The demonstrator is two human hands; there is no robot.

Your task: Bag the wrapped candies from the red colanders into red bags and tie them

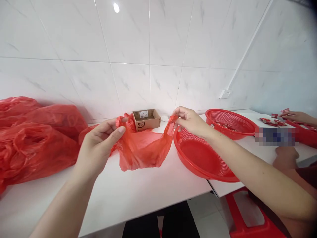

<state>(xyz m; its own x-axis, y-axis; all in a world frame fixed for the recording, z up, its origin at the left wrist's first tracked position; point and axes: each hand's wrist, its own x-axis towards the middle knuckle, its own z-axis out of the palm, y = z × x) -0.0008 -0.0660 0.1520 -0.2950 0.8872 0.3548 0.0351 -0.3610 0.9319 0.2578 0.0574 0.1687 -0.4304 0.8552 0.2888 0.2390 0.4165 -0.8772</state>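
A thin red plastic bag hangs between my two hands above the white table. My left hand pinches one handle of it between thumb and fingers. The other handle is gripped by my right hand, raised a little higher. Between them the bag's mouth sags wide, and its bottom hangs over the tabletop. Just behind it stands a small open cardboard box with more red plastic beside it. Beneath my right forearm sits a red mesh basket, partly covered by the arm.
Large bundles of red plastic bags fill the table's left side. A second red basket with small wrapped packets stands at the back right. At far right, a co-worker's hand is near red packets. A red stool stands below the table.
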